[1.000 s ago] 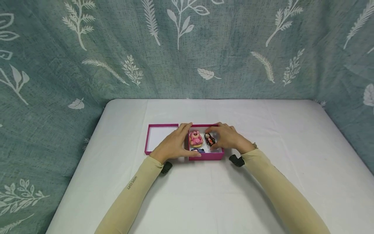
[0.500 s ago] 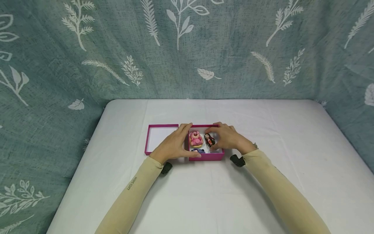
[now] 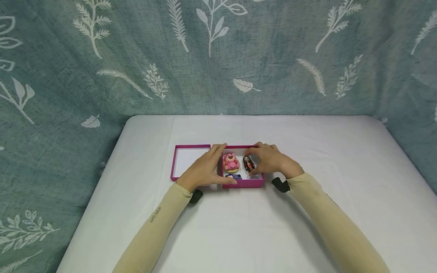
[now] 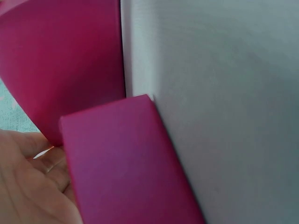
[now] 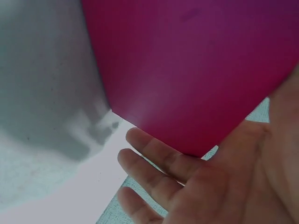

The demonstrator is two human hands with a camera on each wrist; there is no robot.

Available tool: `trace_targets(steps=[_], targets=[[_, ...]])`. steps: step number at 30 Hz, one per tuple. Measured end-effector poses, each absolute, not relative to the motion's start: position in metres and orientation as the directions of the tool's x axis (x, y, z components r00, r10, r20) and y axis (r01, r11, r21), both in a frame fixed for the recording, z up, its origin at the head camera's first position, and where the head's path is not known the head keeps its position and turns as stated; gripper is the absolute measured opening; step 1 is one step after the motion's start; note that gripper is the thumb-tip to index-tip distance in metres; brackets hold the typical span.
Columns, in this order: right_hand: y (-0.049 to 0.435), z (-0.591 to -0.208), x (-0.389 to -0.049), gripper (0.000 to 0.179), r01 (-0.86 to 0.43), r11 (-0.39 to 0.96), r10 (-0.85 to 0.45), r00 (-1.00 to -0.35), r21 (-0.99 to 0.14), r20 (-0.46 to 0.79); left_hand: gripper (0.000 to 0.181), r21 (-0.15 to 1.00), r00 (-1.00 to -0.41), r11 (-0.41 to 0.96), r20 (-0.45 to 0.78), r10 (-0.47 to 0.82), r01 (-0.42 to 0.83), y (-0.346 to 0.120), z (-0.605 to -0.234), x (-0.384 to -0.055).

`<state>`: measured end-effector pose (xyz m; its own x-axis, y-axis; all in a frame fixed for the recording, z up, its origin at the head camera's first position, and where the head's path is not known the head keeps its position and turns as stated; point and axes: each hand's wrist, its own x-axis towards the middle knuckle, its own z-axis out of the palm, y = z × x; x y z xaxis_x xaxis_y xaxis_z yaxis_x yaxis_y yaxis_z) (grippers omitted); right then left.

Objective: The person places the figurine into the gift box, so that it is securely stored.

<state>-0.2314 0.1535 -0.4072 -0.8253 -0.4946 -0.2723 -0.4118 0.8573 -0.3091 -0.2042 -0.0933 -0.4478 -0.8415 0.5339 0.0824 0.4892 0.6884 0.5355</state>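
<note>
Left hand is gripping the pink box, maybe steadying it
Right hand is bending around the doll, can't tell if pinching

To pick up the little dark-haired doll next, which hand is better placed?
Probably the right hand: it reaches into the pink box, close beside the doll. The left hand is at the box's opposite end.
</note>
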Motion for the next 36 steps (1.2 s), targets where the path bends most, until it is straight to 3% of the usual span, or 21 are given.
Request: trace_targets(steps=[22,36], targets=[[0.157,-0.41,-0.225,0.066,-0.406,0.848,-0.489,-0.848,-0.341,-0.204,0.123,0.532,-0.843,0.695,0.07,0.533,0.484,-0.092,-0.448,-0.203],[0.219,-0.392,-0.204,0.068,-0.459,0.698,-0.543,-0.84,-0.549,0.011,0.121,0.538,-0.843,0.691,0.071,0.533,0.483,-0.092,-0.447,-0.202]])
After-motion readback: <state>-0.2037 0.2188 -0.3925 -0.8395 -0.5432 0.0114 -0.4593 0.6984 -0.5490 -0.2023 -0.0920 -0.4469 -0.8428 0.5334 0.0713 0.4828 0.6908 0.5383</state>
